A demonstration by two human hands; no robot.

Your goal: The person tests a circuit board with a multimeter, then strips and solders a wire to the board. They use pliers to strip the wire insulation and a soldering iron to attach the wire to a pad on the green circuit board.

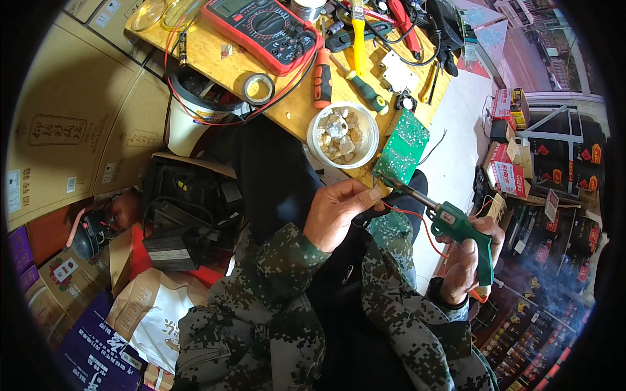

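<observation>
My right hand (464,264) is wrapped round the green pistol grip of a soldering iron (456,225). The iron's metal barrel points left and away, its tip close to the fingers of my left hand (334,214). Those fingers pinch a small amber-coloured piece (382,189) right by the tip; its exact kind is hard to make out. Just beyond, a green circuit board (404,146) with solder points lies at the table's near edge. A thin red wire (427,225) runs from near my left fingers toward the right hand. Beside the board stands a white tub (343,135) of amber lumps.
On the wooden table (228,68) lie a red multimeter (264,29), a tape roll (259,88), screwdrivers (322,78) and a yellow-handled brush (358,45). A bucket (189,127) and cardboard boxes (72,124) are at left. Smoke (541,306) drifts at lower right, before stacked goods.
</observation>
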